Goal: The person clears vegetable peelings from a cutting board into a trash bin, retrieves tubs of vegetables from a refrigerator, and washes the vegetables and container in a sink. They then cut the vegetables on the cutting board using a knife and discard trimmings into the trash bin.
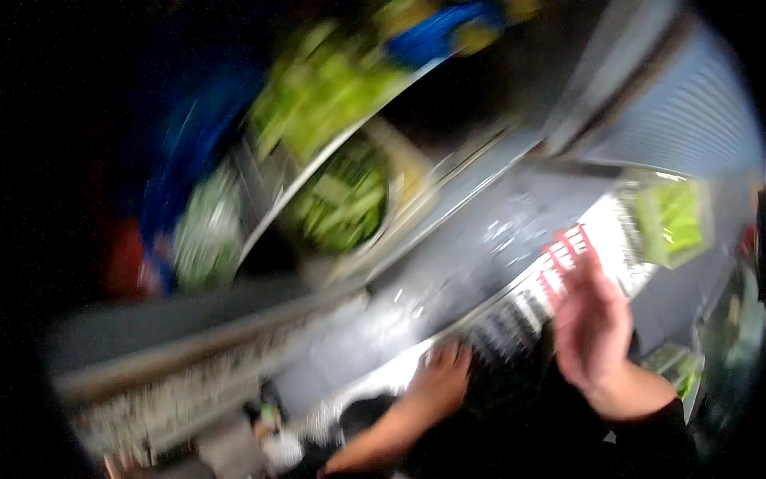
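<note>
Motion smears the whole view. A long white printed piece [610, 223] with red and dark marks, perhaps a bag or box, lies slantwise across the grey metal worktop [455, 279]. My left hand [443, 375] is at its lower left part, fingers blurred over the pale edge; I cannot tell whether they grip it. Farther right, my right hand [594, 323] is raised at the red print, fingers stretched out and palm partly showing, with nothing visible in it.
A clear tub of light green pieces [674, 219] stands at the right. Past the worktop are a round container of cut green vegetables [343, 199], a heap of leafy greens [319, 96] and a whitish plastic bag [209, 231]. A container with greens [678, 367] sits at lower right.
</note>
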### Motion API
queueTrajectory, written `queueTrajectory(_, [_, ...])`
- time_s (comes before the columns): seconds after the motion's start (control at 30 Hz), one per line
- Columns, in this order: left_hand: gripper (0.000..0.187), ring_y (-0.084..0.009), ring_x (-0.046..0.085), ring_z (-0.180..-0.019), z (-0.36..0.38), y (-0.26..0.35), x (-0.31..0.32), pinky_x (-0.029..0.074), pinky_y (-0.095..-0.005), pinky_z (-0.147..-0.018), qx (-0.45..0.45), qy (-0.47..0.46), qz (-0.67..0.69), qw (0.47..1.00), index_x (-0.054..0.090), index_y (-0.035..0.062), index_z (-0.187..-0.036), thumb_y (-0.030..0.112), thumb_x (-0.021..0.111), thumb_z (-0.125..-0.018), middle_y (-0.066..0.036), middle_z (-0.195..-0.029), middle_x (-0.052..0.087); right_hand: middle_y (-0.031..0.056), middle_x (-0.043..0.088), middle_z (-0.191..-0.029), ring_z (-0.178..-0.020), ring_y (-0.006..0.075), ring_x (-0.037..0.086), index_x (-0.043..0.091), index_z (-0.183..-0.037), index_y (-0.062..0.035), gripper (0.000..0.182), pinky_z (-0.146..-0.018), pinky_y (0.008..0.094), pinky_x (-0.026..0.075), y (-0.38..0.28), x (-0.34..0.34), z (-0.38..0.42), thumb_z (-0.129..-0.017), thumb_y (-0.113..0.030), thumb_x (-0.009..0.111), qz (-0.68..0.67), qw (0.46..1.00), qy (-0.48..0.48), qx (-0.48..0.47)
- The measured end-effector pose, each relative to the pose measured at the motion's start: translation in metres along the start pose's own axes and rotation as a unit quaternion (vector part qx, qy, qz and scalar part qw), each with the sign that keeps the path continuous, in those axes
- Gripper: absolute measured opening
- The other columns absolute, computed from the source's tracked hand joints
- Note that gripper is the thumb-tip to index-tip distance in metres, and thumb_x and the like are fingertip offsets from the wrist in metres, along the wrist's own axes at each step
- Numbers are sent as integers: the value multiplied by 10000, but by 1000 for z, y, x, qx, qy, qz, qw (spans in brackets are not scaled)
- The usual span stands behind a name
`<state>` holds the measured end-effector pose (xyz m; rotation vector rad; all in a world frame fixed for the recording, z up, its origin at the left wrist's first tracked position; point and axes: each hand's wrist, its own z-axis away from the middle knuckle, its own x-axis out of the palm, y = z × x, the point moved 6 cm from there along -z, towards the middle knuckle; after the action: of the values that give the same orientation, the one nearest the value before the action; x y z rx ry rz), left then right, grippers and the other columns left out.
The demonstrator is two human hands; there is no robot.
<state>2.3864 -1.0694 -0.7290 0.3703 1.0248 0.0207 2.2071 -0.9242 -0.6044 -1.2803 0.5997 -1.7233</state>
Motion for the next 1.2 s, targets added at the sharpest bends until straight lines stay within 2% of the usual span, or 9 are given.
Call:
queueTrajectory(0.07, [634,-414,435,-1349,13,-6,19,446,-547,-1016,49,-38,48,997,352,-30,-1479,227,553,-935,-279,-1537,312,176,342,-1562,-1414,295,360,231,-1566,-32,767,-1182,443,247,-1,8,-2,-960,-430,480,20,999,29,-27])
queueTrajectory(0.13, [519,-397,538,-1246,28,-6,-2,471,-523,-974,40,-29,79,996,496,-8,-1382,177,573,-903,-269,-1410,491,174,279,-1598,-1452,303,304,174,-1586,-51,830,-1202,453,179,-1,16,-8,-936,-457,494,13,998,4,-61])
queueTrajectory(0.2, [815,-461,-26,-1509,16,17,-7,55,-708,-1142,-86,-143,467,869,249,-27,-1549,528,480,-998,-265,-1642,48,170,264,-1610,-1475,302,273,169,-1588,-54,826,-1208,448,169,-1,4,1,-940,-444,502,-13,999,-40,-19])
queueTrajectory(0.23, [867,-447,-15,-1516,13,11,-9,50,-701,-1149,-71,-229,360,901,166,-25,-1567,557,464,-998,-222,-1656,39,160,221,-1630,-1496,300,233,147,-1591,-54,829,-1212,450,155,0,11,-11,-951,-435,510,-10,997,-51,53])
queueTrajectory(0.33, [582,-354,517,-1285,34,26,-4,438,-506,-1039,71,4,88,994,462,-14,-1408,343,575,-963,-235,-1405,496,140,121,-1660,-1524,257,159,56,-1591,-17,756,-1224,401,140,8,12,9,-1012,-278,466,27,986,-84,144])
queueTrajectory(0.37, [531,-360,580,-1205,23,35,-7,453,-503,-1034,60,-38,148,986,492,-28,-1367,292,589,-954,-268,-1336,541,142,106,-1663,-1530,247,145,23,-1586,2,736,-1229,391,125,8,10,11,-1020,-179,457,37,985,-101,138])
queueTrajectory(0.8, [379,-363,607,-1134,57,94,67,470,-490,-1003,78,-218,224,947,577,24,-1235,263,556,-942,-234,-1238,602,351,212,-1545,-1424,520,263,181,-1552,-2,892,-1176,565,253,12,14,14,-851,-162,710,536,818,-134,-160])
queueTrajectory(1.0, [218,-376,641,-1030,47,116,66,506,-484,-909,-3,-116,247,962,683,20,-1019,111,547,-875,-206,-1089,672,292,211,-1576,-1432,487,280,208,-1563,-60,897,-1159,573,285,19,-8,35,-837,-141,729,595,783,-111,-143])
queueTrajectory(1.2, [504,-419,571,-1143,105,153,35,473,-509,-970,49,-140,164,975,504,29,-1345,67,562,-846,-239,-1305,555,283,241,-1569,-1446,465,267,263,-1547,-56,828,-1186,557,240,17,-64,83,-832,-116,677,671,740,-38,-28])
